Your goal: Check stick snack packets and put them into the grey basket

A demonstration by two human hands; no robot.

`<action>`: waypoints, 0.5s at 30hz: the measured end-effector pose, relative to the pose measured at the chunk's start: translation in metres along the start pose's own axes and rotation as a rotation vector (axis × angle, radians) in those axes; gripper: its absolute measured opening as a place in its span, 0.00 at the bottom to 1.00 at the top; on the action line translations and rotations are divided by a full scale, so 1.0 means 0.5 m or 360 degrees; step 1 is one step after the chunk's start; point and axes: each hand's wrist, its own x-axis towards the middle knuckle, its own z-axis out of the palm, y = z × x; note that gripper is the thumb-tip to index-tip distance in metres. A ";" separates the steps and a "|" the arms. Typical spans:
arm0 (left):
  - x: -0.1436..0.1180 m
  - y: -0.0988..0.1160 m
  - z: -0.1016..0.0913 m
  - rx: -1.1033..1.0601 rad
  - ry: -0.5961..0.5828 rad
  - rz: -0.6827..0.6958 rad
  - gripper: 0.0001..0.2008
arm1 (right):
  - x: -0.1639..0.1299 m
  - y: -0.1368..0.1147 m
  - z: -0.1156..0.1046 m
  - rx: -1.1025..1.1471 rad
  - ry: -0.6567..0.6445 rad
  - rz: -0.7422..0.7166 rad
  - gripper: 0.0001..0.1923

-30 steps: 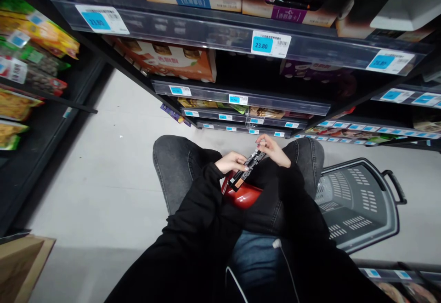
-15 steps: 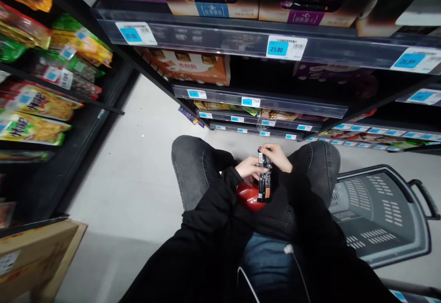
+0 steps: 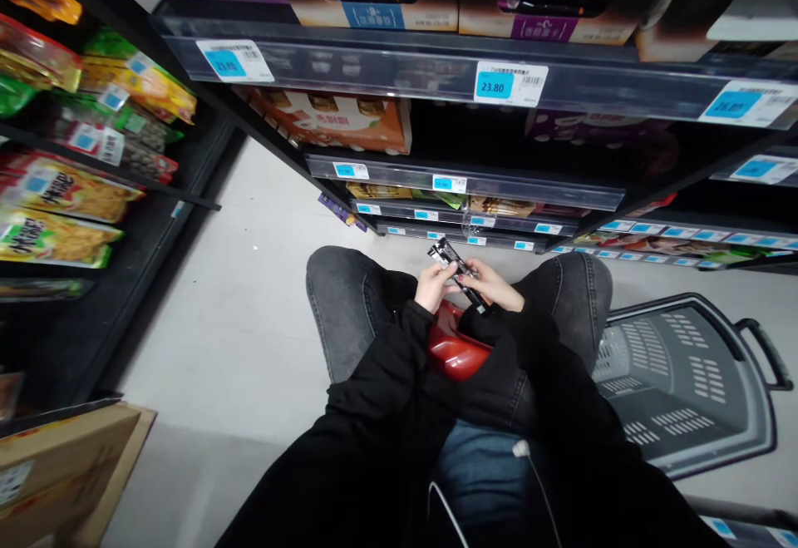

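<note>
- Where the pale, smooth floor (image 3: 237,340) runs between dark shelves (image 3: 399,74), a narrow shop aisle, seen from above over bent knees in grey jeans (image 3: 342,298).
- Along the shelf edges, clear plastic strips with blue-and-white price tags (image 3: 509,84); behind them, flat cardboard boxes in orange, purple and black.
- On the left, glossy crinkled snack bags (image 3: 68,182) in yellow, green and red, hung in rows.
- To the right on the floor, a grey plastic basket (image 3: 686,382) with slotted walls and a dark handle.
- At lower left, a brown cardboard box (image 3: 56,465), corner only.
- Between the knees, a shiny red rounded thing (image 3: 455,352), partly hidden by black sleeves.
- Just above it, a slim dark packet (image 3: 458,269), long and flat, tilted from upper left to lower right, held over the lap.
- Left hand (image 3: 435,284) curled, fingers pressed together around the packet's middle from the left.
- Right hand (image 3: 492,282) bent at the wrist, fingertips pinching the packet's lower part from the right.
- Both forearms drawn in close, meeting over the lap.
</note>
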 end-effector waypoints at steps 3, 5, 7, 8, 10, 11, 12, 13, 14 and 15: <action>0.005 0.007 -0.009 -0.0021 0.0075 0.0038 0.20 | -0.004 -0.002 0.005 0.0041 -0.0184 0.0362 0.18; 0.008 0.007 -0.014 0.0021 0.0155 0.0083 0.19 | -0.006 -0.004 0.007 0.0099 -0.0248 0.0440 0.18; 0.012 0.006 -0.017 0.0053 0.0290 0.0169 0.18 | -0.007 -0.006 0.008 0.0151 -0.0284 0.0420 0.19; 0.014 0.005 -0.019 0.0064 0.0354 0.0208 0.17 | -0.007 -0.007 0.008 0.0162 -0.0296 0.0401 0.19; 0.019 0.005 -0.023 0.0077 0.0446 0.0246 0.17 | -0.008 -0.010 0.007 0.0165 -0.0314 0.0369 0.19; 0.021 0.006 -0.025 0.0079 0.0480 0.0252 0.17 | -0.008 -0.011 0.005 0.0167 -0.0329 0.0365 0.19; 0.023 0.008 -0.028 0.0072 0.0513 0.0260 0.17 | -0.008 -0.011 0.003 0.0173 -0.0357 0.0370 0.19; 0.025 0.010 -0.031 0.0055 0.0556 0.0273 0.16 | -0.009 -0.011 0.001 0.0184 -0.0397 0.0376 0.19; 0.027 0.014 -0.034 0.0027 0.0610 0.0290 0.16 | -0.009 -0.009 -0.002 0.0196 -0.0443 0.0380 0.19; 0.029 0.018 -0.038 -0.0011 0.0665 0.0305 0.15 | -0.009 -0.008 -0.006 0.0202 -0.0486 0.0382 0.19</action>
